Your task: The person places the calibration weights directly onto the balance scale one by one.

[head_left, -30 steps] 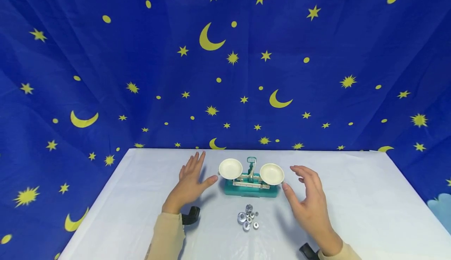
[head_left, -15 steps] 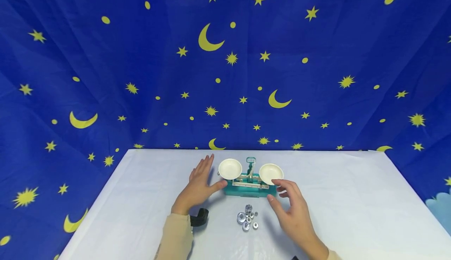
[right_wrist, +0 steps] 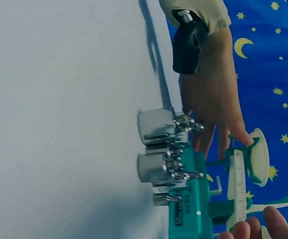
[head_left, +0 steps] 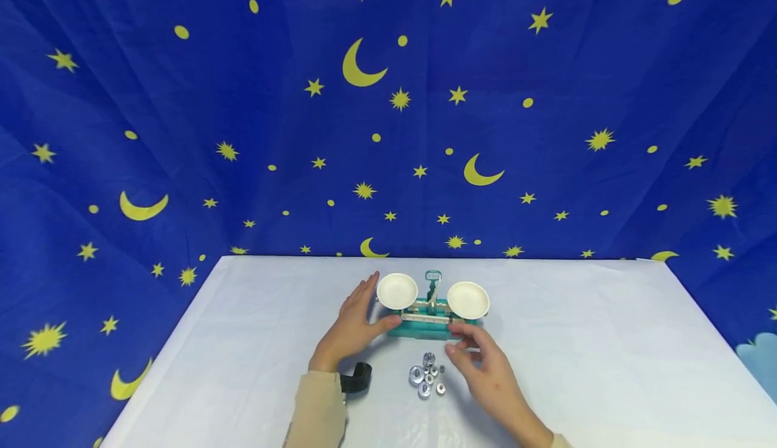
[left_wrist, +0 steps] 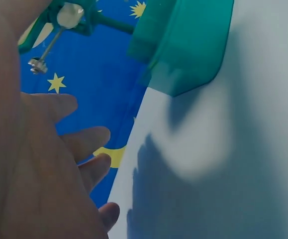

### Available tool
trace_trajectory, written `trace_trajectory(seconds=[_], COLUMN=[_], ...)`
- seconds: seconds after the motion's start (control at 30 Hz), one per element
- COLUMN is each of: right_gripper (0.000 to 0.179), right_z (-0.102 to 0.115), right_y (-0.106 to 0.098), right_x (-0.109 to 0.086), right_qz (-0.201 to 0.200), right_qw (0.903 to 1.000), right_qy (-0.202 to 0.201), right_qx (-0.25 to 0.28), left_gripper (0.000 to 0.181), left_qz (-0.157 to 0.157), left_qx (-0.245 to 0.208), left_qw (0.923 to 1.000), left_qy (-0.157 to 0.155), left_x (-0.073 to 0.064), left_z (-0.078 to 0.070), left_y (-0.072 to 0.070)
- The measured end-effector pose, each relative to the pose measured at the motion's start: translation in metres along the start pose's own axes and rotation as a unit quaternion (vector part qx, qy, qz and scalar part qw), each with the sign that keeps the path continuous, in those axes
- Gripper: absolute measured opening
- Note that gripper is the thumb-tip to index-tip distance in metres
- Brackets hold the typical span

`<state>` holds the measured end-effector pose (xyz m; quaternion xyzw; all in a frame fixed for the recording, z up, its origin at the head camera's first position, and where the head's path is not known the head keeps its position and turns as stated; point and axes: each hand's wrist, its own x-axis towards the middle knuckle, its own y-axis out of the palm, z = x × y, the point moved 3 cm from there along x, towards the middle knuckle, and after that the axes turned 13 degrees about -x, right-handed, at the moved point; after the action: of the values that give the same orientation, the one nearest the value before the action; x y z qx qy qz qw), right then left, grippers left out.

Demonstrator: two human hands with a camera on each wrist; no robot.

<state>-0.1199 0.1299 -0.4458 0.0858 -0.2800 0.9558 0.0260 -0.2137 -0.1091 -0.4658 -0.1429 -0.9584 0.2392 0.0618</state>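
Note:
A green balance scale (head_left: pixel 419 332) with two white pans stands on the table. Beside its left pan, my left hand (head_left: pixel 349 333) is held with fingers straight and thumb stretched across the scale's left front; whether the thumb touches cannot be told. In the left wrist view, that hand's fingers (left_wrist: pixel 86 142) are spread below the green base (left_wrist: pixel 193 50). My right hand (head_left: pixel 494 380) hovers at the scale's front right, its fingers slightly bent and thumb apart from them, holding nothing. Several silver metal weights (head_left: pixel 425 390) sit in a cluster before the scale, left of that hand.
The table (head_left: pixel 619 347) has a white cover. Behind it hangs a blue cloth (head_left: pixel 291 124) with yellow moons and stars. A black wrist camera mount (head_left: pixel 358 378) juts from the left sleeve.
My left hand has moved right, closer to the scale's left side. My right hand has moved left and slightly down, from beside the right pan to the scale's front. Scale and weights stay put.

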Motion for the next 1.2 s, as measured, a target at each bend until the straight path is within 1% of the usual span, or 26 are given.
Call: trace_trajectory(seconds=[0.1,0.17,0.23,0.3,0.37,0.53,0.63,0.8,0.93,1.07,1.2], right_gripper=[0.032,0.03,0.028,0.026,0.025,0.025,0.026,0.03,0.031,0.029,0.028], right_z=[-0.003,-0.006,-0.009,-0.011,-0.014,-0.019,-0.022,-0.026,-0.029,-0.032,-0.034], right_y=[0.003,0.004,0.007,0.009,0.01,0.015,0.018,0.021,0.021,0.019,0.019], right_x=[0.001,0.002,0.003,0.004,0.004,0.003,0.002,0.0,-0.001,-0.001,0.001], right_qz=[0.021,0.035,0.045,0.054,0.06,0.075,0.083,0.117,0.134,0.138,0.143], right_qw=[0.9991,0.9976,0.9958,0.9941,0.9926,0.9876,0.9859,0.9838,0.9847,0.9869,0.9878], right_qy=[0.037,0.059,0.077,0.091,0.102,0.126,0.13,0.125,0.103,0.082,0.061], right_qx=[0.007,0.011,0.018,0.023,0.029,0.056,0.065,0.054,0.043,0.018,-0.015], left_gripper=[0.099,0.097,0.097,0.096,0.095,0.092,0.091,0.088,0.085,0.082,0.076], left_qz=[0.002,0.003,0.002,-0.002,-0.005,-0.012,-0.014,-0.01,-0.004,0.001,0.006], left_qx=[-0.01,-0.018,-0.027,-0.037,-0.047,-0.053,-0.048,-0.04,-0.028,-0.013,0.004], left_qw=[0.9999,0.9998,0.9996,0.9991,0.9986,0.9984,0.9986,0.999,0.9996,0.9999,0.9996], left_qy=[0.006,0.003,-0.008,-0.02,-0.024,-0.017,-0.016,-0.017,-0.007,0.002,0.028], left_x=[0.001,0.001,0.0,-0.002,-0.001,0.0,0.0,-0.002,-0.002,-0.001,0.001], left_z=[0.002,0.003,0.005,0.007,0.009,0.016,0.018,0.018,0.018,0.018,0.016], left_y=[0.004,0.007,0.008,0.009,0.01,0.01,0.009,0.01,0.012,0.013,0.014])
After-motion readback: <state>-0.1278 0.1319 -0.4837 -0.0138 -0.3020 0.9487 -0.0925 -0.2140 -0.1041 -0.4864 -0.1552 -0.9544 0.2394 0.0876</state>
